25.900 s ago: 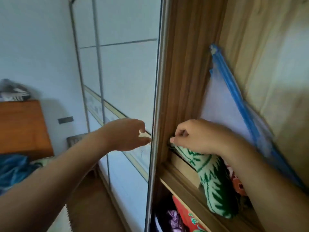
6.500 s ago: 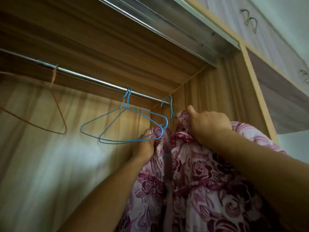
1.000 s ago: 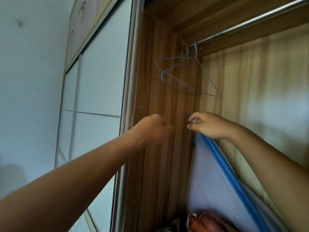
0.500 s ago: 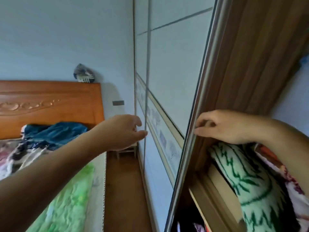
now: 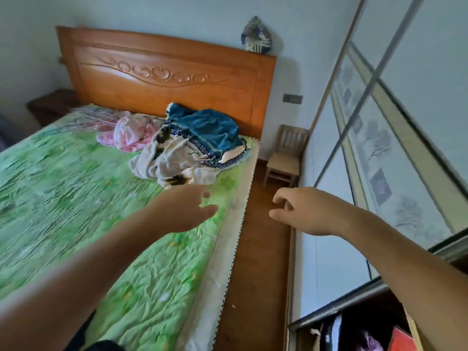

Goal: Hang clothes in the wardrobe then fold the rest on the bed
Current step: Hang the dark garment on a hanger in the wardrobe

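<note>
**A:** How many hands are there, and what do they hold?

**B:** Two, both bare and both stretched forward. The left hand (image 5: 187, 209) is above the edge of the bed (image 5: 226, 249) that faces the wardrobe. Its grip is slack, with fingers spread and thumb out, and there is nothing in it. The right hand (image 5: 304, 211) hangs over the strip of wooden floor (image 5: 255, 262) between the bed and the sliding wardrobe door (image 5: 379, 153). Its grip is loose too, fingers lightly curled around nothing.

**A:** And the clothes?

**B:** They are in one heap on the green quilt (image 5: 76, 198), at the head end near the headboard (image 5: 164, 72). I can tell three pieces apart. A blue garment (image 5: 207, 130) is at the back, a cream garment (image 5: 167, 158) lies in front of it and touches it, and a pink garment (image 5: 131, 134) is just to their left. I cannot tell whether more lie beneath. The heap is beyond both hands, and neither hand touches it.

**A:** What else is there?

**B:** There is one small wooden chair (image 5: 283, 158) in the corner past the foot of the door. One blue-and-white object (image 5: 257, 36) sits on top of the headboard, and there is one dark switch plate (image 5: 292, 98) on the wall. At the lower right the wardrobe (image 5: 354, 333) stands open, with dark and red fabric inside that is too cropped to count.
</note>
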Motion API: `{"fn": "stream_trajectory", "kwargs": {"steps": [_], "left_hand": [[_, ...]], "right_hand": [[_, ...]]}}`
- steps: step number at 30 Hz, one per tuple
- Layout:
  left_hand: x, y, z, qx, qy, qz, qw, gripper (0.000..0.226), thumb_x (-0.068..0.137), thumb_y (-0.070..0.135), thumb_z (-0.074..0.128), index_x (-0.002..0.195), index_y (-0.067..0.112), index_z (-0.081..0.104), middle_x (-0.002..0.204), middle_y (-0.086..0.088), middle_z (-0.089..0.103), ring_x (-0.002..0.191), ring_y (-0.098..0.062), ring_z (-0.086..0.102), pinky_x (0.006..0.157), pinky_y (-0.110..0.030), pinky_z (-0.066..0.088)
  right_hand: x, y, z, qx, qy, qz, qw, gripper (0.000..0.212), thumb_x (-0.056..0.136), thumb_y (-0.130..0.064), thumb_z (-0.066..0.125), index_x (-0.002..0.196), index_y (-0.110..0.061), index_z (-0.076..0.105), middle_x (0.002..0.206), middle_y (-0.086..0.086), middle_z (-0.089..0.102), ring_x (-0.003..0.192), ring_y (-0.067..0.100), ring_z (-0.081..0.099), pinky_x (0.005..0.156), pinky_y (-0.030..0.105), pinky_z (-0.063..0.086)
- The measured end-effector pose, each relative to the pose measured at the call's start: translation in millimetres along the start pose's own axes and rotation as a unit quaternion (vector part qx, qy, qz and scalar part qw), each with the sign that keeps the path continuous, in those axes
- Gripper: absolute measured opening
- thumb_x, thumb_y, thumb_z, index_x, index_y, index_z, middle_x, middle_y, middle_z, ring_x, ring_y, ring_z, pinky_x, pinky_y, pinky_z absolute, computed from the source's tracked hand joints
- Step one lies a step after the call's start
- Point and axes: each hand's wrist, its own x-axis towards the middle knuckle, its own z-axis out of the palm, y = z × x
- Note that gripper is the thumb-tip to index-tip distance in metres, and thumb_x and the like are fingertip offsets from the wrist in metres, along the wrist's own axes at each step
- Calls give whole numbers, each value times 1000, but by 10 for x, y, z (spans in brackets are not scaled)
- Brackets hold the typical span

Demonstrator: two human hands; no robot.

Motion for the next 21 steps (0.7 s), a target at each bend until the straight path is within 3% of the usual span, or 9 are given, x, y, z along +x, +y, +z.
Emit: {"fn": "stream_trajectory", "kwargs": {"steps": [3, 10, 15, 21], "left_hand": [[-155, -439, 113, -12, -5, -56, 998, 53, 97, 58, 51, 139, 25, 52, 129, 3, 63, 115, -20, 60, 96, -33, 48], [-965, -1500, 457, -78, 38, -226, 970, 54, 95, 55, 55, 141, 27, 51, 128, 2, 64, 104, -20, 63, 85, -29, 47], [-1877, -2021, 876, -111, 83, -384, 913, 46, 94, 51, 57, 134, 27, 55, 120, 1, 68, 90, -19, 60, 80, -32, 53], [-2788, -2031, 1524, -158, 85, -539, 823, 50, 95, 49, 57, 139, 26, 54, 125, -1, 65, 108, -22, 63, 88, -36, 53]], "right_hand": [[403, -337, 140, -32, -29, -44, 998, 49, 97, -59, 50, 135, -29, 53, 119, 0, 65, 106, 21, 62, 87, 37, 51], [1232, -1407, 758, -82, -119, -180, 973, 55, 98, -57, 52, 143, -26, 50, 134, 5, 63, 118, 25, 59, 91, 36, 46], [1476, -2324, 1371, -109, -174, -311, 928, 55, 98, -56, 52, 144, -25, 50, 137, 6, 62, 118, 27, 60, 88, 36, 47], [1530, -3145, 2124, -142, -227, -428, 864, 53, 99, -52, 53, 144, -23, 50, 137, 7, 63, 120, 27, 61, 86, 37, 48]]}}
